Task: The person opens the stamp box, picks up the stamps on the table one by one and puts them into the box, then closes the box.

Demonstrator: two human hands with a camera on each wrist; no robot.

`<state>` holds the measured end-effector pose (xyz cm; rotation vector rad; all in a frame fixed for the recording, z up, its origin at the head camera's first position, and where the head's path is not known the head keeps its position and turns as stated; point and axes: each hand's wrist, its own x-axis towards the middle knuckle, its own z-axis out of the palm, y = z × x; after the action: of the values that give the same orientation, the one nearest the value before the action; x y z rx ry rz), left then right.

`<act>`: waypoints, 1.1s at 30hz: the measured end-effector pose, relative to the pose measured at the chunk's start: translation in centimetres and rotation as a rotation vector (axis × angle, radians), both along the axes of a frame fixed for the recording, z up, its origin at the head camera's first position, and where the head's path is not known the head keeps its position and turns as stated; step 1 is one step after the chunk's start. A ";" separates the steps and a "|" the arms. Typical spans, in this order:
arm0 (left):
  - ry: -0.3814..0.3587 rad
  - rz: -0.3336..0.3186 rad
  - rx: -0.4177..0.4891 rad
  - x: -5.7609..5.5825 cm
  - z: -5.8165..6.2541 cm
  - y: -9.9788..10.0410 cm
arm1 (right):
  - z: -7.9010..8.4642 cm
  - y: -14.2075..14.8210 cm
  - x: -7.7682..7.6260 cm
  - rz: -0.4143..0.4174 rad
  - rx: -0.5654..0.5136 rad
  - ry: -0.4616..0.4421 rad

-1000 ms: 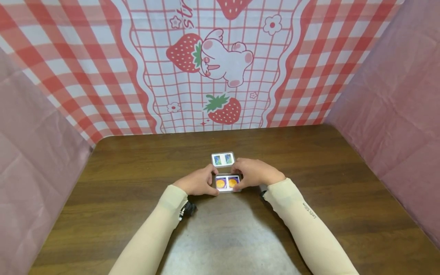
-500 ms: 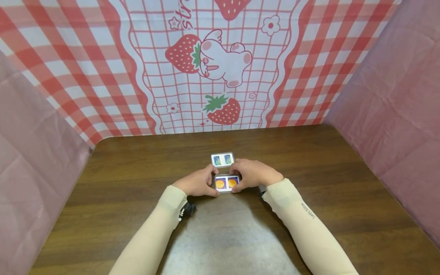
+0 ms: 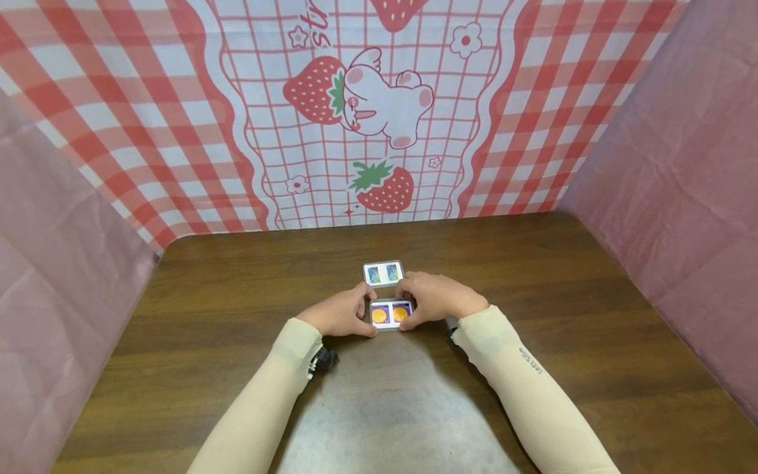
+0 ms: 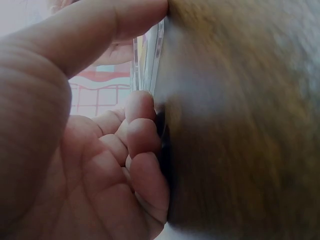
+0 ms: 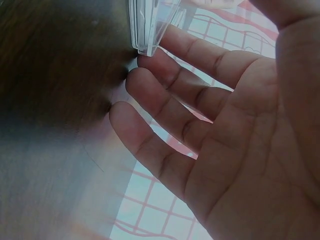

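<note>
In the head view, a flat clear plastic case (image 3: 391,315) with two orange round pictures on purple lies on the wooden table. My left hand (image 3: 337,313) holds its left end, thumb at the near corner and fingers toward the far corner. On the opposite end my right hand (image 3: 441,296) has its thumb at the near edge and its fingers behind the far edge. The left wrist view shows the case's clear edge (image 4: 147,60) between thumb and curled fingers. In the right wrist view, fingertips (image 5: 137,80) reach down to the table beside the clear case (image 5: 145,25).
Just behind lies a second clear case (image 3: 383,274) with two blue-green pictures. A strawberry-print cloth (image 3: 367,131) hangs at the back of the table (image 3: 266,263), and pink cloth (image 3: 681,184) flanks both sides. Dark wrist devices (image 3: 324,359) sit under the sleeves.
</note>
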<state>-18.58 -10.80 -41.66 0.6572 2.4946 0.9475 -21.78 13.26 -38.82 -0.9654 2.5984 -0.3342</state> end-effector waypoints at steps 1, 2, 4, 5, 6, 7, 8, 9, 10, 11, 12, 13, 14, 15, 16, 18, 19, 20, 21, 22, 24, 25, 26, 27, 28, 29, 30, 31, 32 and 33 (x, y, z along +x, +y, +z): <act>-0.002 0.000 0.001 0.0 0.0 0.0 | -0.1 0.0 0.0 0.002 0.001 0.001; -0.002 0.000 0.001 0.0 0.0 0.0 | -0.1 0.0 -0.1 0.006 -0.001 0.002; -0.003 -0.002 0.003 0.0 0.1 0.0 | -0.1 0.0 -0.1 0.010 -0.006 0.000; -0.003 -0.001 0.003 0.0 0.1 0.0 | -0.2 0.1 -0.1 0.010 -0.009 -0.004; -0.005 -0.002 0.003 -0.1 0.1 0.0 | -0.2 0.1 -0.2 0.010 -0.014 -0.009; -0.004 -0.003 0.002 -0.1 0.1 0.0 | -0.2 0.1 -0.2 0.010 -0.020 -0.015; -0.004 -0.004 0.003 -0.1 0.1 0.0 | -0.2 0.1 -0.3 0.009 -0.026 -0.021; -0.005 -0.004 0.003 -0.1 0.1 -0.1 | -0.1 0.1 -0.3 0.006 -0.029 -0.028; -0.004 -0.004 0.003 -0.1 0.0 -0.1 | -0.1 0.1 -0.3 0.003 -0.033 -0.034; -0.005 -0.005 0.003 -0.1 0.0 -0.1 | -0.1 0.1 -0.3 0.001 -0.035 -0.037; -0.006 -0.006 0.005 -0.2 0.0 -0.1 | -0.1 0.1 -0.3 -0.001 -0.036 -0.039; -0.006 -0.007 0.007 -0.2 -0.1 -0.1 | -0.1 0.1 -0.3 -0.003 -0.035 -0.041; -0.008 -0.008 0.010 -0.2 -0.1 -0.1 | -0.1 0.1 -0.3 -0.005 -0.032 -0.041; -0.007 -0.009 0.011 -0.3 -0.2 -0.1 | -0.1 0.1 -0.3 -0.006 -0.029 -0.042; -0.006 -0.010 0.014 -0.3 -0.2 -0.1 | -0.1 0.1 -0.3 -0.006 -0.027 -0.042; -0.007 -0.013 0.018 -0.3 -0.3 -0.1 | -0.1 0.1 -0.3 -0.004 -0.022 -0.042; -0.007 -0.013 0.019 -0.3 -0.3 -0.1 | -0.1 0.1 -0.2 -0.001 -0.019 -0.040; -0.007 -0.014 0.019 -0.3 -0.3 -0.1 | -0.1 0.1 -0.3 0.001 -0.018 -0.038; -0.007 -0.014 0.019 -0.3 -0.3 -0.1 | -0.1 0.1 -0.3 0.004 -0.017 -0.035; -0.008 -0.014 0.021 -0.3 -0.3 -0.1 | -0.1 0.1 -0.3 0.008 -0.017 -0.031; -0.008 -0.015 0.021 -0.2 -0.3 -0.1 | 0.0 0.1 -0.3 0.018 -0.019 -0.023; -0.008 -0.015 0.022 -0.2 -0.3 -0.2 | -0.1 0.1 -0.4 0.021 -0.019 -0.020; -0.007 -0.016 0.021 -0.3 -0.3 -0.1 | -0.1 0.2 -0.4 0.024 -0.023 -0.020; -0.007 -0.016 0.022 -0.3 -0.3 -0.1 | -0.1 0.2 -0.4 0.027 -0.028 -0.022; -0.007 -0.017 0.021 -0.3 -0.3 -0.1 | -0.1 0.2 -0.4 0.027 -0.034 -0.028; -0.007 -0.018 0.021 -0.3 -0.3 -0.1 | -0.2 0.2 -0.4 0.027 -0.041 -0.037; -0.008 -0.018 0.021 -0.3 -0.3 -0.1 | -0.2 0.3 -0.4 0.025 -0.049 -0.048; -0.008 -0.017 0.022 -0.3 -0.3 -0.1 | -0.3 0.3 -0.4 0.021 -0.058 -0.062; -0.008 -0.017 0.020 -0.3 -0.3 -0.1 | -0.3 0.3 -0.4 0.017 -0.065 -0.077; -0.010 -0.016 0.020 -0.3 -0.3 -0.1 | -0.3 0.4 -0.5 0.013 -0.069 -0.093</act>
<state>-18.91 -10.90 -41.99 0.6762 2.4707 0.9681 -22.24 13.62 -39.08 -0.9656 2.5100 -0.4573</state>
